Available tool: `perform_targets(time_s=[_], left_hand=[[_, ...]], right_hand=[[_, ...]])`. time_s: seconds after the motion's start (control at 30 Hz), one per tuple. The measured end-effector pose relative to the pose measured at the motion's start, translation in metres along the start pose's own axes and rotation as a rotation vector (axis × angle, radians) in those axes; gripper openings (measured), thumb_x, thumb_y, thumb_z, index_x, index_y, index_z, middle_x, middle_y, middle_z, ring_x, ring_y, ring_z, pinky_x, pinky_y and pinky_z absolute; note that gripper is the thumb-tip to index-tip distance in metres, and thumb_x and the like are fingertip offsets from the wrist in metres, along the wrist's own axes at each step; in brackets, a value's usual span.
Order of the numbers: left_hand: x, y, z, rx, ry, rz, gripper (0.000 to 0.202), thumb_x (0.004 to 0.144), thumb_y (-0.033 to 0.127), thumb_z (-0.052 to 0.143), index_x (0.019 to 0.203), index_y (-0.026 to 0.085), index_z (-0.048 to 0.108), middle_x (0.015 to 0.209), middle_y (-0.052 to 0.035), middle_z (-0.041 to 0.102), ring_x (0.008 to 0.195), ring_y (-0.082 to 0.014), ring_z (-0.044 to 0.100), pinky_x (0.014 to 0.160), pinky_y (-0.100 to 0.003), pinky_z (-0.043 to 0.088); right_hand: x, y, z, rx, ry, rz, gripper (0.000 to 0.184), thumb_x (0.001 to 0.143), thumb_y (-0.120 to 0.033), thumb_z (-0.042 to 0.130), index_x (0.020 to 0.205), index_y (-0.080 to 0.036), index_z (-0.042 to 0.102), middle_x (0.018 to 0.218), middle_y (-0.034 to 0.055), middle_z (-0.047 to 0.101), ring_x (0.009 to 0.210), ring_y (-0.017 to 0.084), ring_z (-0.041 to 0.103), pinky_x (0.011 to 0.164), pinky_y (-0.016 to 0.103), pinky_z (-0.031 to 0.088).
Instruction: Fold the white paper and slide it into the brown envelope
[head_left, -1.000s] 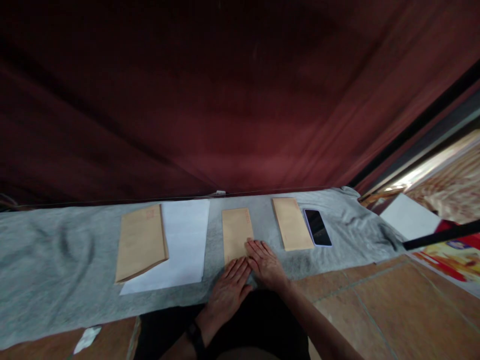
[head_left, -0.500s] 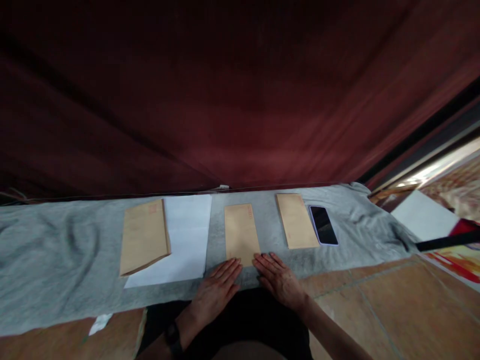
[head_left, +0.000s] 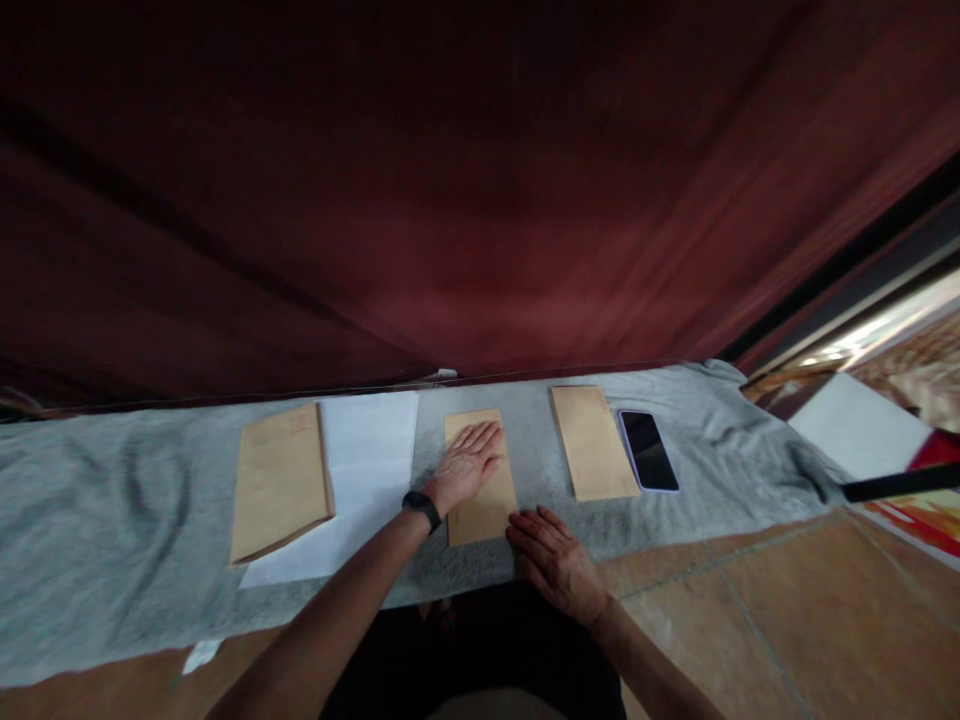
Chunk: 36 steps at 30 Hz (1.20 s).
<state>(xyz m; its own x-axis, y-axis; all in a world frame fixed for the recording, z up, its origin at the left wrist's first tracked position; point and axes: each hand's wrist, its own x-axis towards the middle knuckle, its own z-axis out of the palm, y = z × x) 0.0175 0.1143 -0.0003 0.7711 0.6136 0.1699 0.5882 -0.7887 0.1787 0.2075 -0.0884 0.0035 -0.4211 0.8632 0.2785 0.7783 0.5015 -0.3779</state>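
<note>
A brown paper envelope (head_left: 487, 512) lies flat in front of me on a grey cloth. Across its upper half rests my left hand (head_left: 466, 465), palm down with fingers stretched out, hiding part of it. My right hand (head_left: 556, 562) lies flat at the envelope's lower right corner, its fingertips at the edge. Neither hand grips anything. Right of the middle envelope sits another brown envelope (head_left: 595, 442), with a dark-screened phone (head_left: 648, 450) beside it. To the left, a pile of brown envelopes (head_left: 281, 482) partly covers white paper sheets (head_left: 369, 450).
The grey cloth (head_left: 165, 520) covers a long narrow surface against a dark red hanging (head_left: 480, 220). Tiled floor (head_left: 750, 610) shows at the near right. A white box-like object (head_left: 859, 425) stands at the far right. A white scrap (head_left: 201, 655) lies at the lower left.
My left hand has moved from the envelope's near edge up onto its upper half. My right hand stays almost in place at the lower right corner.
</note>
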Motion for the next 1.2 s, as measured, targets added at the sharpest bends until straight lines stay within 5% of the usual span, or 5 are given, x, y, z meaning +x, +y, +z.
perform_targets(time_s=[0.2, 0.57, 0.77, 1.03, 1.2], left_hand=[[-0.01, 0.022, 0.002, -0.001, -0.014, -0.009, 0.051, 0.106, 0.034, 0.031, 0.154, 0.017, 0.039, 0.161, -0.0071, 0.04, 0.151, -0.0203, 0.031, 0.126, -0.045, 0.02], [-0.103, 0.069, -0.022, -0.029, -0.133, 0.174, 0.055, 0.105, 0.039, 0.04, 0.158, 0.026, 0.03, 0.164, 0.0003, 0.033, 0.153, -0.0194, 0.026, 0.126, -0.042, 0.019], [-0.139, 0.073, -0.032, -0.054, -0.136, 0.164, 0.061, 0.105, 0.045, 0.04, 0.16, 0.025, 0.024, 0.164, -0.0033, 0.033, 0.152, -0.0187, 0.03, 0.126, -0.039, 0.021], [-0.146, 0.074, -0.026, -0.102, -0.08, 0.124, 0.063, 0.105, 0.046, 0.041, 0.16, 0.022, 0.023, 0.163, -0.0059, 0.035, 0.151, -0.0194, 0.032, 0.125, -0.039, 0.025], [-0.158, 0.066, -0.025, -0.078, -0.04, 0.126, 0.061, 0.104, 0.043, 0.042, 0.159, 0.021, 0.027, 0.162, -0.0065, 0.038, 0.15, -0.0199, 0.034, 0.124, -0.039, 0.029]], right_hand=[[-0.003, 0.004, 0.003, 0.063, 0.014, 0.015, 0.049, 0.098, -0.022, 0.048, 0.147, -0.024, 0.05, 0.141, 0.0085, 0.062, 0.134, 0.022, 0.054, 0.12, 0.05, 0.039], [-0.005, 0.003, 0.011, 0.105, 0.04, 0.057, 0.051, 0.095, -0.018, 0.047, 0.146, -0.021, 0.049, 0.135, 0.0087, 0.064, 0.13, 0.023, 0.055, 0.12, 0.051, 0.037], [-0.003, -0.001, 0.009, 0.055, 0.047, 0.091, 0.05, 0.096, -0.019, 0.047, 0.145, -0.023, 0.051, 0.135, 0.0081, 0.065, 0.129, 0.022, 0.056, 0.118, 0.05, 0.039], [0.005, -0.031, 0.021, -0.037, 0.006, 0.104, 0.058, 0.1, -0.021, 0.046, 0.157, -0.02, 0.034, 0.155, 0.0087, 0.049, 0.145, 0.023, 0.043, 0.124, 0.049, 0.031], [-0.002, -0.033, 0.023, -0.072, 0.019, 0.129, 0.057, 0.101, -0.017, 0.046, 0.156, -0.022, 0.036, 0.156, 0.0074, 0.047, 0.145, 0.022, 0.043, 0.124, 0.049, 0.032]])
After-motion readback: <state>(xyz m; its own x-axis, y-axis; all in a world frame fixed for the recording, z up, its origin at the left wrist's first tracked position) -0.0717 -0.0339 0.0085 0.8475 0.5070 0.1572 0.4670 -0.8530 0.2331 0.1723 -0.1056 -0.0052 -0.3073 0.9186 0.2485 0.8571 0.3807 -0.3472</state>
